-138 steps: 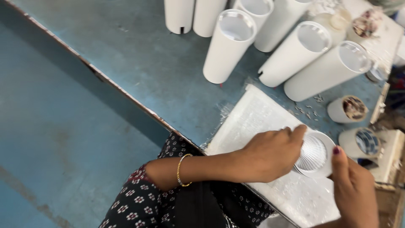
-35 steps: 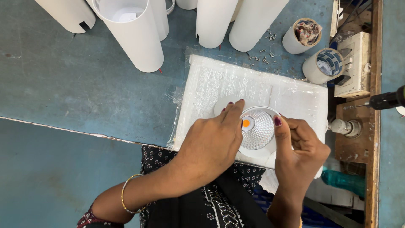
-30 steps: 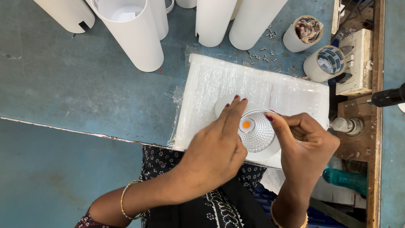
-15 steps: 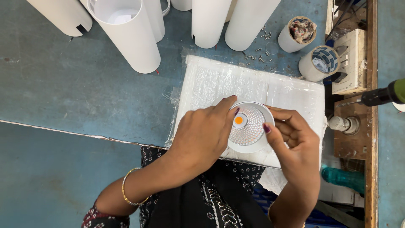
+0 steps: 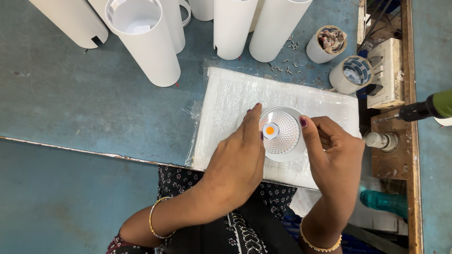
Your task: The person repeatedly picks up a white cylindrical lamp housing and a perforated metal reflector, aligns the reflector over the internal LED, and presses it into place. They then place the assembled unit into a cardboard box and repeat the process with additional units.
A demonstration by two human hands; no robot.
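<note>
Fingers of left hand pressed along the left rim of a round white reflector cup, forefinger stretched up its edge. Fingers of right hand curled against the right rim, thumb on the edge. Cup gripped between both, faceted bowl facing up, small orange disc at its centre. Resting over a white foam sheet on the blue workbench. Beyond the sheet, upright white tubes, loose screws, two small tubs. At right, a white switch box and a green-bodied driver.
</note>
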